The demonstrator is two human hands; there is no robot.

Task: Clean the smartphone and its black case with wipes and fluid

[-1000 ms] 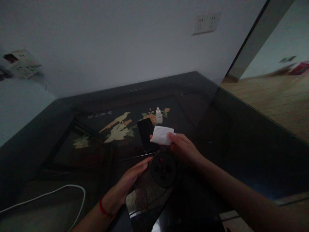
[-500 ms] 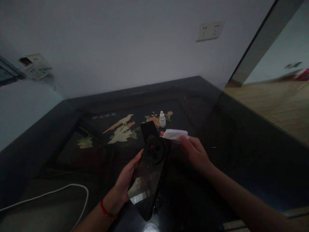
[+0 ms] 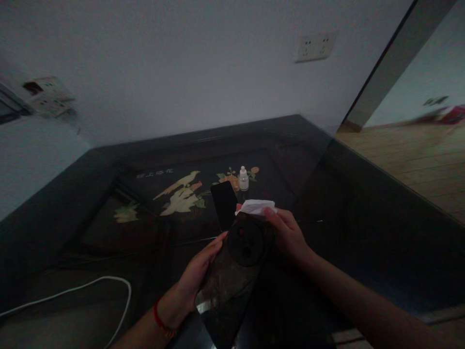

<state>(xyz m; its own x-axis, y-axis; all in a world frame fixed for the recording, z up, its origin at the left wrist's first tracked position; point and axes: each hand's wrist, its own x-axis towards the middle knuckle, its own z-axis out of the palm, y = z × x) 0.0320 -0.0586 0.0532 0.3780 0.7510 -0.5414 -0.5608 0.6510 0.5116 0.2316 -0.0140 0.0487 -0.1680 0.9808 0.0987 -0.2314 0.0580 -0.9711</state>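
My left hand (image 3: pixel 198 274) grips a dark glossy phone (image 3: pixel 232 276) from its left side, back face up, with the round camera bump (image 3: pixel 247 242) towards the far end. My right hand (image 3: pixel 288 232) pinches a folded white wipe (image 3: pixel 256 207) and holds it at the phone's top edge, just above the camera bump. A second black phone (image 3: pixel 224 204) lies flat on the table behind. A small white dropper bottle (image 3: pixel 243 178) stands upright beyond it.
The dark lacquered table (image 3: pixel 345 203) has an inlaid bird and flower picture (image 3: pixel 180 194). A white cable (image 3: pixel 90 286) loops at the near left. Wall sockets (image 3: pixel 314 46) are on the back wall. Wooden floor (image 3: pixel 417 155) shows at the right.
The held phone came back nearer to me and slightly right. My right hand with the wipe moved left and down onto the phone's top edge by the camera bump.
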